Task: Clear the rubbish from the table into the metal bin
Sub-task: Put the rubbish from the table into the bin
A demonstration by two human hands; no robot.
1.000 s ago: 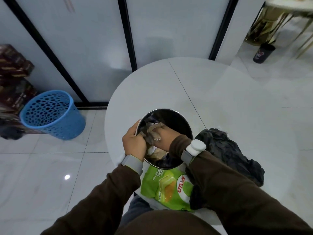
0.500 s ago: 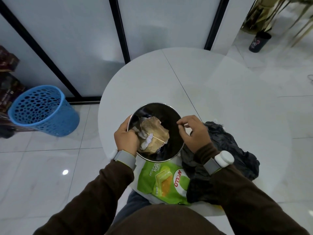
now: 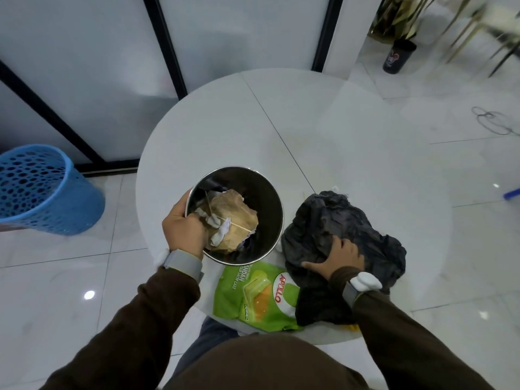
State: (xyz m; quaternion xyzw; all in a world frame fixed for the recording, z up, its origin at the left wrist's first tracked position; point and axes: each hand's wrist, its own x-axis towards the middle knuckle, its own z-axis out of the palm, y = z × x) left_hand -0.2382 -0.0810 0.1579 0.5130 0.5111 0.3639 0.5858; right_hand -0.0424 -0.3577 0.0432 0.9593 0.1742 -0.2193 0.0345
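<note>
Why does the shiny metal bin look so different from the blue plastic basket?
The shiny metal bin has solid walls; the blue plastic basket is full of holes. The bin stands on the white round table, rubbish inside; the basket sits on the floor. Both are round and open-topped.

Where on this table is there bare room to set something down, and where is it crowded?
The table's far half, beyond the metal bin and black bag, is bare, as is its right edge past the bag. The near edge is crowded: left hand on the bin's rim, green packet, and right hand on the bag sit packed together.
</note>
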